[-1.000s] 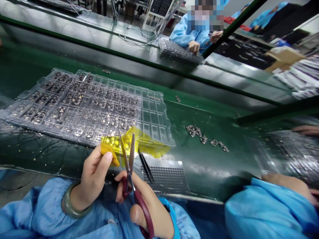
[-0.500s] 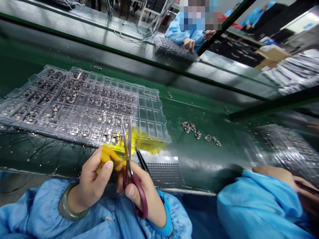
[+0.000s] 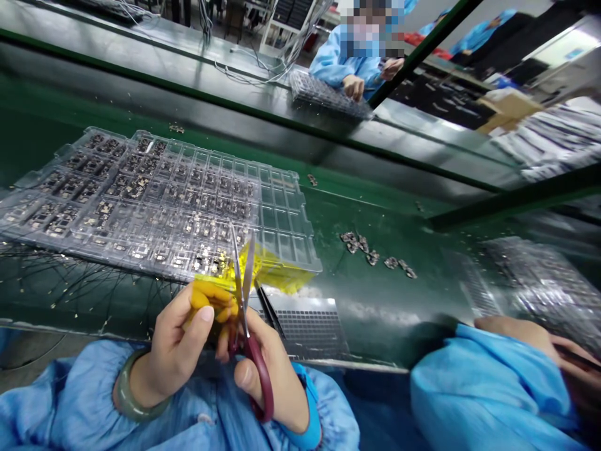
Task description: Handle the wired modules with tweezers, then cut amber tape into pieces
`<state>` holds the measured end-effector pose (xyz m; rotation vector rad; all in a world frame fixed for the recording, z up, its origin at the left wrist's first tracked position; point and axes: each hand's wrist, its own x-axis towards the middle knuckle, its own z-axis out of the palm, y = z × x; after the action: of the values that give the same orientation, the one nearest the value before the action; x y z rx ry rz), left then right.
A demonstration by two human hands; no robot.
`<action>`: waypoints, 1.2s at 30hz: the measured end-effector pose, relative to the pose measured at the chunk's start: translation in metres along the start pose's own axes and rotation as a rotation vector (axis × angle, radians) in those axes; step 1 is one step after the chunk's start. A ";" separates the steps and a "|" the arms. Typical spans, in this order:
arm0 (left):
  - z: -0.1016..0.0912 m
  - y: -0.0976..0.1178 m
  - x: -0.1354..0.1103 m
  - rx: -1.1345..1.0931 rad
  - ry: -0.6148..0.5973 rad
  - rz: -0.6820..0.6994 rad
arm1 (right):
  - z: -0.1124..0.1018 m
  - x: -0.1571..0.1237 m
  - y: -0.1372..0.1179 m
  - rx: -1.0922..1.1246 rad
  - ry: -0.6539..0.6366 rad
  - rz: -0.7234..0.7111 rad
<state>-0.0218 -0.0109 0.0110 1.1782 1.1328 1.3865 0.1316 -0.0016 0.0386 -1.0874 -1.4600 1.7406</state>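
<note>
My left hand (image 3: 185,335) pinches the left end of a see-through yellow film (image 3: 282,270), with its fingertips showing through it. In my right hand (image 3: 270,354) is a pair of scissors (image 3: 247,300) with dark red handles, held blades up. The blades stand a little apart, with the film by them. Right behind lies a clear plastic tray (image 3: 286,219), many of its pockets filled with small circuit boards (image 3: 159,254). Black tweezers (image 3: 268,307) rest beside my right hand, on a sheet with a grid of dark rectangles (image 3: 312,322).
Small metal parts (image 3: 352,241) lie on the green bench right of the tray. Thin black wires (image 3: 94,279) spread along its front edge. A co-worker's sleeve (image 3: 488,382) is close on my right, near another stack of trays (image 3: 539,269). Another person works across the bench.
The scissor blades have spread a little wider, and the handles have shifted slightly down and left. My left hand keeps its pinch on the yellow film.
</note>
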 end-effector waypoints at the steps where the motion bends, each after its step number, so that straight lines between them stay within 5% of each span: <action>1: 0.001 -0.001 0.001 -0.028 0.023 -0.016 | -0.001 0.000 0.001 -0.035 -0.028 -0.010; 8: 0.010 -0.009 0.016 -0.203 0.262 -0.131 | -0.005 -0.008 0.008 -0.229 -0.129 0.014; 36: 0.012 -0.006 0.013 -0.103 0.211 -0.079 | -0.001 -0.001 0.005 -0.286 -0.123 0.036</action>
<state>-0.0101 0.0036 0.0077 0.9208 1.2247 1.5155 0.1335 -0.0028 0.0338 -1.1726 -1.8190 1.6833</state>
